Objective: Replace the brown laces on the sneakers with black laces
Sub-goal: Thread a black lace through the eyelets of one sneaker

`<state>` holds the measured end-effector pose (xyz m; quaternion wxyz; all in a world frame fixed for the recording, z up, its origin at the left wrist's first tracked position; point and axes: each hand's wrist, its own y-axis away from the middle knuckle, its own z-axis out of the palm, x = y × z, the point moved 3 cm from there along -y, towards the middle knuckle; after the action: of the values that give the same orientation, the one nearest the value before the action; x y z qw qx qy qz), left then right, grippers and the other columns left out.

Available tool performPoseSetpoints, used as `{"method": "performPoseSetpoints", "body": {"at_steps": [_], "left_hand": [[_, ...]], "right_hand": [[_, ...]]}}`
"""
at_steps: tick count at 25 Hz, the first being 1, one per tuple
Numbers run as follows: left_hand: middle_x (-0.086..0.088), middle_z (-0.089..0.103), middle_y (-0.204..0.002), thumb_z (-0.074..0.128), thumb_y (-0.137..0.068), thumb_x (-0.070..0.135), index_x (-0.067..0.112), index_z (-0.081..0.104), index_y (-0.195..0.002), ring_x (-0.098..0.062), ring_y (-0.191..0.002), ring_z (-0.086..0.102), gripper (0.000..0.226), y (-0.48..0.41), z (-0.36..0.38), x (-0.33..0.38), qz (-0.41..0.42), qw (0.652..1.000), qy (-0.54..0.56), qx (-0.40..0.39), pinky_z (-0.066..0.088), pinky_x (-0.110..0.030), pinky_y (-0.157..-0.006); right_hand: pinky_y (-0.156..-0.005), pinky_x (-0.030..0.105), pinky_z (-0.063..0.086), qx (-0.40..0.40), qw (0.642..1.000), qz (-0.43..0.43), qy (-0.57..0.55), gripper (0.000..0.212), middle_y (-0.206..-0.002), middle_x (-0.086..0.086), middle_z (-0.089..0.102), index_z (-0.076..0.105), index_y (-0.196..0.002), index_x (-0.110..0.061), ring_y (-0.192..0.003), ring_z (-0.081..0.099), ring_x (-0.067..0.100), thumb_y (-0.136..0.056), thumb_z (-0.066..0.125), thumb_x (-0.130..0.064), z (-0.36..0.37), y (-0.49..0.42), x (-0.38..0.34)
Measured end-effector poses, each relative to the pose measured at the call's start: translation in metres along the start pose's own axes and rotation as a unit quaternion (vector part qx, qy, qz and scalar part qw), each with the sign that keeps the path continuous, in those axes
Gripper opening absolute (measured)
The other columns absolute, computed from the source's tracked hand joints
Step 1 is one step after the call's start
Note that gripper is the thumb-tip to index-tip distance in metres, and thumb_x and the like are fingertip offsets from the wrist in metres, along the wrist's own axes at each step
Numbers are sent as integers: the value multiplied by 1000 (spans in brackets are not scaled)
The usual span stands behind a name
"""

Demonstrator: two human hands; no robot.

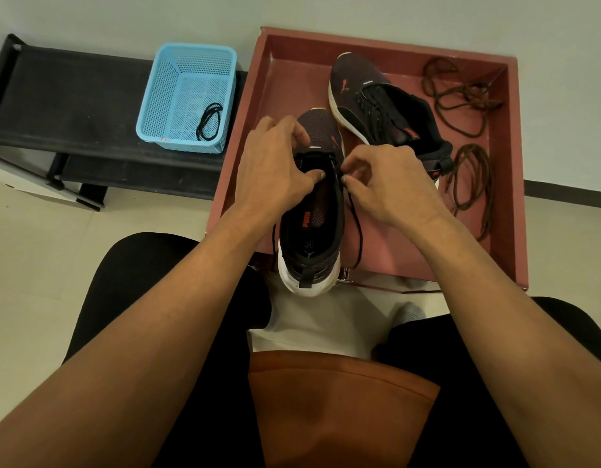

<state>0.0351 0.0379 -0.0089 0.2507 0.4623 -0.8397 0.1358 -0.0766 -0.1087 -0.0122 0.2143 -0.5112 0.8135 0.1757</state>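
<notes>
my right hand (387,187) pinches the black lace (361,231), left hand (275,167) grips the sneaker (312,231); a hard pull may unthread it.

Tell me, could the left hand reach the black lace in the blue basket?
Probably yes: the black lace lies uncovered in the blue basket, with nothing between it and the left hand. But that hand holds the near sneaker and would have to let go first.

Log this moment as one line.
left hand holds near dark sneaker | right hand pinches black lace | brown laces in red tray
</notes>
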Motion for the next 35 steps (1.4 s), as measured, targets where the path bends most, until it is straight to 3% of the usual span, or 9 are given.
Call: {"method": "performPoseSetpoints", "body": {"at_steps": [3, 7, 15, 19, 25, 28, 31, 33, 35], "left_hand": [[2, 54, -122, 92, -70, 51, 25, 56, -119, -17, -108, 57, 66, 1, 0, -3, -40, 999, -7, -6, 46, -29, -86], [3, 55, -119, 91, -70, 54, 23, 54, -120, -15, -101, 55, 70, 2, 0, -4, -67, 998, 5, -19, 43, -30, -82], [5, 69, -100, 83, -80, 56, 28, 58, -107, -19, -92, 68, 46, 0, 7, -9, -93, 994, 17, -62, 48, -32, -73], [8, 68, -100, 80, -81, 54, 31, 58, -107, -17, -93, 66, 42, -1, 4, -9, -74, 995, 6, -62, 54, -37, -79], [6, 57, -109, 79, -76, 37, 29, 59, -108, -16, -97, 57, 39, 0, 3, 0, 16, 997, 38, -60, 56, -41, -86], [5, 55, -108, 68, -65, 49, 29, 57, -107, -19, -102, 56, 47, -1, 0, 4, 5, 996, 49, -78, 55, -42, -85], [12, 49, -91, 62, -66, 54, 28, 55, -96, -14, -91, 52, 41, 0, -5, 5, -17, 994, 68, -85, 44, -33, -73], [13, 50, -75, 60, -74, 52, 26, 54, -82, -10, -73, 51, 28, 0, -9, 1, -42, 993, 86, -69, 41, -32, -67], [9, 51, -63, 50, -90, 53, 18, 55, -71, -12, -62, 50, 41, 0, -12, -3, -62, 989, 131, -32, 44, -35, -68]], "right_hand": [[-81, 43, 60, -28, 996, 26, 82, 3, -92, 0, 72, 73, -93, -30, -90, 71, 28, -91, 74, -31, 3, 1, 8], [-75, 38, 53, -172, 959, 100, 201, 23, -106, 8, 63, 74, -108, -20, -91, 64, 34, -85, 76, -18, 13, 6, 18], [-76, 38, 53, -196, 950, 118, 214, 25, -98, 8, 56, 71, -108, -16, -83, 58, 32, -84, 77, -18, 11, 6, 15], [-85, 39, 58, -226, 956, 124, 142, 14, -102, 4, 68, 67, -84, -25, -93, 66, 27, -85, 76, -36, 0, 9, 16], [-69, 23, 49, -67, 988, 45, -132, 7, -77, -6, 74, 72, -85, -22, -69, 64, 3, -87, 74, -28, -32, 15, -4], [-75, 34, 55, -5, 954, -16, -300, 2, -74, -1, 75, 72, -91, -15, -68, 68, 19, -93, 71, -17, -41, 13, -12], [-73, 30, 48, 40, 887, -64, -455, 10, -70, 1, 64, 71, -95, -15, -67, 56, 17, -102, 64, -14, -57, 14, -16], [-77, 33, 48, 91, 881, -81, -458, 18, -77, 2, 63, 70, -94, -16, -74, 57, 17, -106, 58, -21, -67, 16, -16], [-83, 41, 53, 137, 884, -84, -439, 23, -92, 3, 66, 70, -95, -16, -87, 62, 20, -108, 55, -26, -73, 16, -12]]}}
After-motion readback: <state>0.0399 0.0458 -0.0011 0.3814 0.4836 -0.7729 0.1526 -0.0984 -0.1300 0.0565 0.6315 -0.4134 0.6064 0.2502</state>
